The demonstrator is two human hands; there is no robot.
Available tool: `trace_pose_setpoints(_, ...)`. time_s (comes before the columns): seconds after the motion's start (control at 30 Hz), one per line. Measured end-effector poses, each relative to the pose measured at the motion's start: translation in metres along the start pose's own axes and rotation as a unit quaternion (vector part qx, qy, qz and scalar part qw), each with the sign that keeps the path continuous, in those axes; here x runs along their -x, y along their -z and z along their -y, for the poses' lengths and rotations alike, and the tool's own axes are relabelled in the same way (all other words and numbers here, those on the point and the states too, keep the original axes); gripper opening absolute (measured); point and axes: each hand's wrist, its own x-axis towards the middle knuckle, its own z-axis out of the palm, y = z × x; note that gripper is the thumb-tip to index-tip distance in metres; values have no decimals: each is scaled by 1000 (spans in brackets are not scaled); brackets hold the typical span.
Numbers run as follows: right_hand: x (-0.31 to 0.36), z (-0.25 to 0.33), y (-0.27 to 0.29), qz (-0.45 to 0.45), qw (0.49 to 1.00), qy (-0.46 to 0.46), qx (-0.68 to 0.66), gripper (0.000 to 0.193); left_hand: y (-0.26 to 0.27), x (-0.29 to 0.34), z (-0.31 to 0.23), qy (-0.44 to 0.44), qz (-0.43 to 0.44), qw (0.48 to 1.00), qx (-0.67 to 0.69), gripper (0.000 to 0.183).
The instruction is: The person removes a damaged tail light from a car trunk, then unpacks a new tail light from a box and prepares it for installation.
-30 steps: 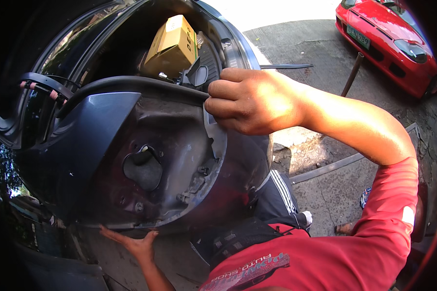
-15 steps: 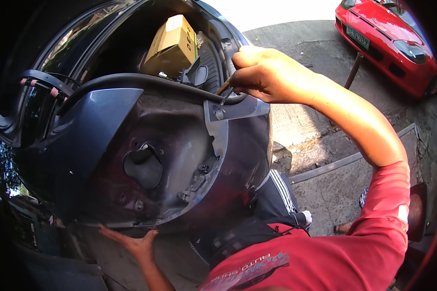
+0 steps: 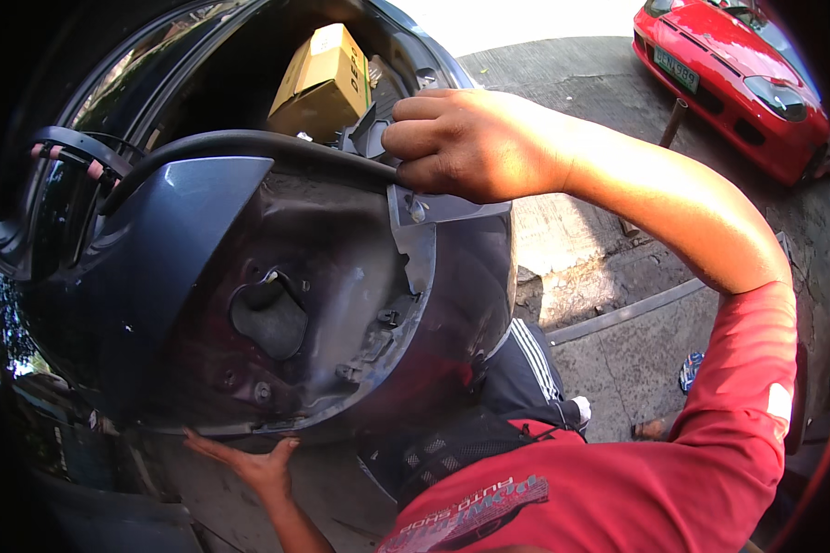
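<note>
Right hand (image 3: 470, 146) seems curled over car body (image 3: 189, 226), left hand (image 3: 260, 468) splayed below.

Sunlight falls on what looks like an open-air car repair spot; from where I stand, I cannot tell whether it is a yard or a roadside. A dark car (image 3: 189, 240) fills the foreground, its trunk (image 3: 235, 97) open around a cardboard box (image 3: 321, 85), its rear corner exposed as a bare recess (image 3: 346, 253) with small clips along the edge. Beyond, a red car (image 3: 733, 78) stands on worn gray pavement (image 3: 563, 78), near a brown post (image 3: 675, 122). Bright sun and hard shadows cut across a rough patch of ground (image 3: 572, 288).
</note>
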Motion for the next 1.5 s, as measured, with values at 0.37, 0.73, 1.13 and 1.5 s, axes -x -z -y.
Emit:
trace_pose_setpoints(0.37, -5, -14, -3, 14, 999, 13, 32, 21, 1, 2, 6, -16, -7, 1000, 16, 177)
trace_pose_setpoints(0.73, 58, -14, -52, 52, 942, -307, -127, 22, 1, -1, -5, 13, -4, 999, 46, 178)
trace_pose_setpoints(1.13, 10, 2, -8, 7, 1000, -1, 9, 15, 2, 0, 4, -14, -11, 1000, 25, 179)
trace_pose_setpoints(1.5, -16, 9, -5, -23, 992, 98, 78, 24, 1, 2, 5, -5, -2, 1000, 11, 182)
